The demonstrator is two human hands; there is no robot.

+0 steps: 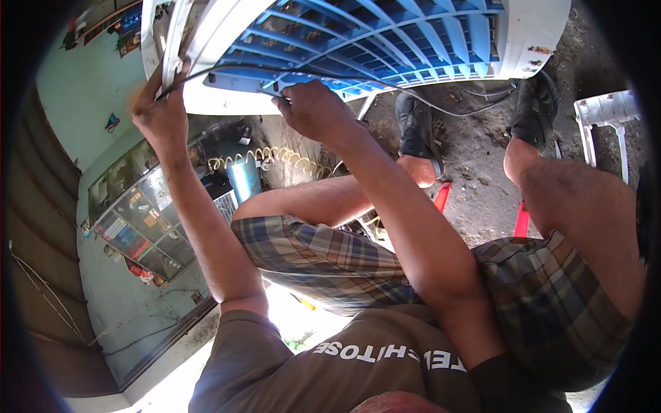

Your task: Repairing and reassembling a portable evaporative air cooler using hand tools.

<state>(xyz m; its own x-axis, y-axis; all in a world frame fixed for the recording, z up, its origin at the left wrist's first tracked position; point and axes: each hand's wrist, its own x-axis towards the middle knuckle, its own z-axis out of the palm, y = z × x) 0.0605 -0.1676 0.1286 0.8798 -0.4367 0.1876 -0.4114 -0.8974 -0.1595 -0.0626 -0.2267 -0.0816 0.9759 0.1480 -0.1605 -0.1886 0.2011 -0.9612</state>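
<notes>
A large white housing (237, 104) with a blue slatted grille (406, 34) fills the top of the view. At its left side, my left hand (160, 117) is closed beside a white upright frame strip (177, 34), fingers pinching the end of a black cable (434, 107). That cable runs across the front of the grille and droops to the right. Lower along the housing's near edge, my right hand (315, 110) is a fist. A short dark tip pokes out on its left side; what it belongs to is hidden by the fingers.
Red legs (521, 219) of a low seat show beneath me. To the right stands a white metal frame (606, 110). A coiled yellowish hose (275, 157), a blue cylinder (244, 180) and a glass cabinet (148, 220) are at the left, by a green wall.
</notes>
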